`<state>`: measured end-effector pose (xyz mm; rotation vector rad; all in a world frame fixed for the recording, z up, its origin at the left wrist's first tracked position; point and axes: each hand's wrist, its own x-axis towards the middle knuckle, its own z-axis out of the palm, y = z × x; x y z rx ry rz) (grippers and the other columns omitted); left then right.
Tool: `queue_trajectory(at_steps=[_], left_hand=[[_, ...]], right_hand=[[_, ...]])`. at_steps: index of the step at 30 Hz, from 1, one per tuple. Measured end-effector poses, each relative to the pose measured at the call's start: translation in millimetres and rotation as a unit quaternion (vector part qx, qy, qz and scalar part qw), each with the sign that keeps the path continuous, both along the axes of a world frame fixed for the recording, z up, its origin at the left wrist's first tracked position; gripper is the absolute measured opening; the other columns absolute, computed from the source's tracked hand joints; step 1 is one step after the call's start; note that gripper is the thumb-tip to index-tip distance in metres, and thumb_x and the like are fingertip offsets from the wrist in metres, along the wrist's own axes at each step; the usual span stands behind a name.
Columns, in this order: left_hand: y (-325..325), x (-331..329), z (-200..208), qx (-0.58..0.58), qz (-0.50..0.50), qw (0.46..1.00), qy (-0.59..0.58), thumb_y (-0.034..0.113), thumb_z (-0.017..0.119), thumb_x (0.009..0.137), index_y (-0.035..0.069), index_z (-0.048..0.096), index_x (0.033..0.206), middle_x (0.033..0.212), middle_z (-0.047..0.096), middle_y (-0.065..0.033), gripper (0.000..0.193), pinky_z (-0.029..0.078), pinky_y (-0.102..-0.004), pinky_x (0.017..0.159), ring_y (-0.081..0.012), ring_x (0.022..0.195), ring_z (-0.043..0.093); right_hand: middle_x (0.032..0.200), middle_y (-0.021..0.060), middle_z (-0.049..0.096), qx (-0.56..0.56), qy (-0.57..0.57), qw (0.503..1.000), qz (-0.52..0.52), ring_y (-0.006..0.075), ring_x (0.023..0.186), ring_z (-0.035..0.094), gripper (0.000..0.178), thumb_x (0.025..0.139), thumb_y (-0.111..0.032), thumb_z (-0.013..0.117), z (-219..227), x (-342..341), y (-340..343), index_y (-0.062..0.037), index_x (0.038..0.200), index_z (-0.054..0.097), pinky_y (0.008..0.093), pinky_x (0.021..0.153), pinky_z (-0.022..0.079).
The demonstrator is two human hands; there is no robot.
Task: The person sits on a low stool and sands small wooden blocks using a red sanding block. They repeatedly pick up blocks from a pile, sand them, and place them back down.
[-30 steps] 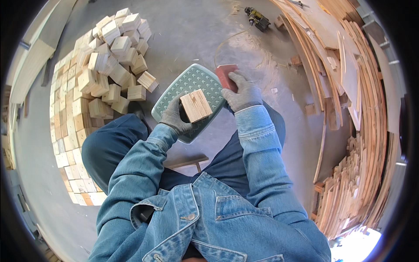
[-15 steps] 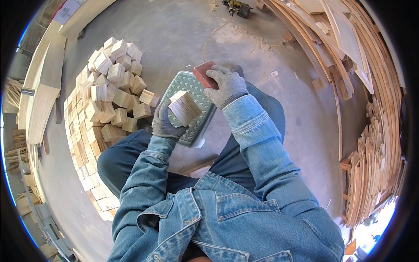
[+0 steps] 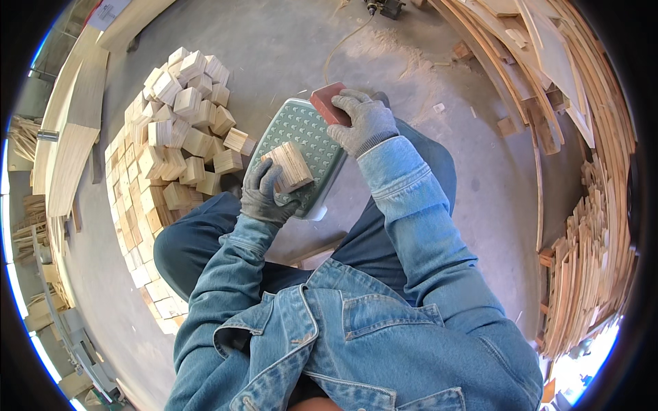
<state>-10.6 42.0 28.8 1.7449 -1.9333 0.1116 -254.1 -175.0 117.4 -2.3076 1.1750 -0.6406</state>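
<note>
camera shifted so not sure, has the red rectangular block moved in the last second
Yes: the red rectangular block, held in the grey-gloved right hand, has moved left, nearer the pile of pale wooden blocks.

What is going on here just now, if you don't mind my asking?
A person has the gloved left hand at a wooden block over a green stool; whether the block rests on the stool is hard to tell. The gloved right hand holds a reddish block near the stool's far right corner. Many similar wooden blocks are piled on the floor to the left, and wooden strips are stacked to the right.
</note>
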Motion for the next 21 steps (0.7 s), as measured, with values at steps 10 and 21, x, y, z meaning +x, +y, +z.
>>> queue_trajectory(at_steps=[10, 21], left_hand=[[-15, 12, -24, 0.109, 0.019, 0.726, 0.678, 0.045, 0.094, 0.077, 0.011, 0.039, 0.157, 0.151, 0.058, -0.0126, 0.103, 0.048, -0.0434, 0.122, -0.0314, 0.137, 0.060], [-61, -8, -20, 0.144, 0.128, 0.252, 0.948, 0.052, 0.051, 0.111, 0.014, 0.054, 0.155, 0.150, 0.064, -0.0134, 0.058, 0.050, -0.0642, 0.117, -0.0378, 0.135, 0.064]], right_hand=[[0.152, 0.0100, 0.064, -0.018, 0.058, 0.998, 0.005, 0.0390, 0.125, 0.068, 0.067, 0.082, -0.041, 0.086, -12, -3, -2, -0.0152, 0.141, 0.071, 0.0473, 0.112, 0.052], [0.154, 0.0163, 0.063, -0.015, 0.088, 0.996, 0.004, 0.0391, 0.133, 0.065, 0.067, 0.081, -0.036, 0.088, -24, -20, 7, -0.0099, 0.141, 0.071, 0.0467, 0.115, 0.051]])
